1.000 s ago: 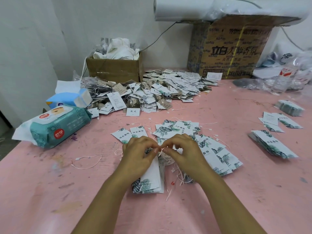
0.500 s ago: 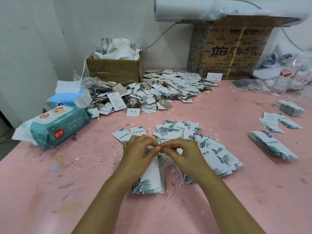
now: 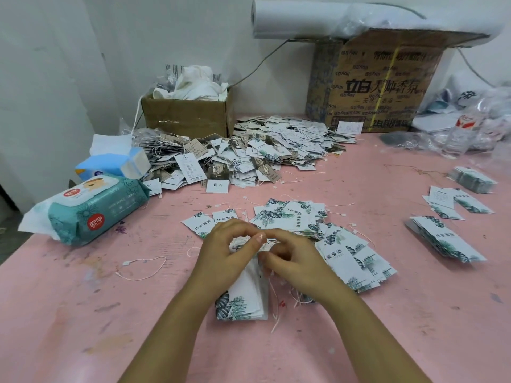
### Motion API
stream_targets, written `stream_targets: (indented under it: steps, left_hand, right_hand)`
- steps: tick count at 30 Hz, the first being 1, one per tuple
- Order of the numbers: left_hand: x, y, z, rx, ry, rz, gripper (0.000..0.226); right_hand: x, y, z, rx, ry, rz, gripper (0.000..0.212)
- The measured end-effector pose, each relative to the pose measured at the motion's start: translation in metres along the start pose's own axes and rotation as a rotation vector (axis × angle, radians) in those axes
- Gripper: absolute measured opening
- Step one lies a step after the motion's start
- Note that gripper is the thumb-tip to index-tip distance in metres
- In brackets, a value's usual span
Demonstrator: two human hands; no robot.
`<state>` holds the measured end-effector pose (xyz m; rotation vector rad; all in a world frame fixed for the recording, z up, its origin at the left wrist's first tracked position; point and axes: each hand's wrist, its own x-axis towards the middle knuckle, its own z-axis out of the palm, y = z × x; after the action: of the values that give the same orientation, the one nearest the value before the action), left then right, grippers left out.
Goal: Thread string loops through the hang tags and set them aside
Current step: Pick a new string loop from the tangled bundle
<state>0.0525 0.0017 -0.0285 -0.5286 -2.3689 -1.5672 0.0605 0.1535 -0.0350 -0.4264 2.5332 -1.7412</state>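
— As you scan from the left, what's on the bench (image 3: 69, 313)?
— Teal wet-wipes pack (image 3: 94, 208) near the left edge, blue tissue pack (image 3: 110, 164) just behind it. One loose string loop (image 3: 141, 269) lying flat, apart from everything else.
— Further back?
— Small carton (image 3: 188, 117) stuffed with white cloth, against the wall. Big heap of strung tags (image 3: 249, 153) spreads from its foot toward the right.
— Your hands?
— Middle of the bench, fingertips meeting. Left hand (image 3: 229, 255) curled round the top of a stack of hang tags (image 3: 243, 299); the stack lies on the bench, leaf print at the end nearest me. Right hand (image 3: 293, 261) pinches at that same top end, thumb and forefinger closed. Whether string sits in the pinch, cannot tell. White strings (image 3: 276, 313) trail out beneath the right wrist.
— And right of that?
— Fanned row of leaf-print tags (image 3: 345, 252) just beside the right hand. Three small tag piles (image 3: 445, 241) well apart, near the right edge. Large printed carton (image 3: 378, 87) at the back, white roll (image 3: 304, 17) on top.
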Motion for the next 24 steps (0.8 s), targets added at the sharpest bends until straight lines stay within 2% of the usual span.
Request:
stream_targets:
  steps: [2, 6, 12, 17, 21, 24]
  left_hand:
    - [0.0, 0.002, -0.001, -0.034, -0.022, 0.001, 0.019]
    - [0.0, 0.006, -0.001, -0.124, -0.053, -0.034, 0.013]
    - [0.001, 0.003, -0.003, -0.124, -0.032, -0.122, 0.017]
    - [0.001, -0.006, -0.005, 0.095, -0.046, -0.075, 0.012]
    - [0.002, -0.014, -0.006, 0.344, -0.099, -0.126, 0.022]
    - [0.003, -0.017, -0.012, 0.391, -0.118, -0.178, 0.013]
  right_hand:
    - [0.0, 0.0, 0.001, 0.024, 0.018, 0.029, 0.015]
    - [0.003, -0.001, -0.006, 0.196, 0.197, 0.103, 0.02]
    - [0.005, 0.0, -0.02, 0.482, 0.453, 0.129, 0.017]
    - [0.006, 0.0, -0.03, 0.725, 0.52, 0.094, 0.022]
    - [0.006, -0.003, -0.038, 0.972, 0.558, 0.093, 0.021]
    - [0.005, -0.005, -0.045, 1.078, 0.632, 0.12, 0.018]
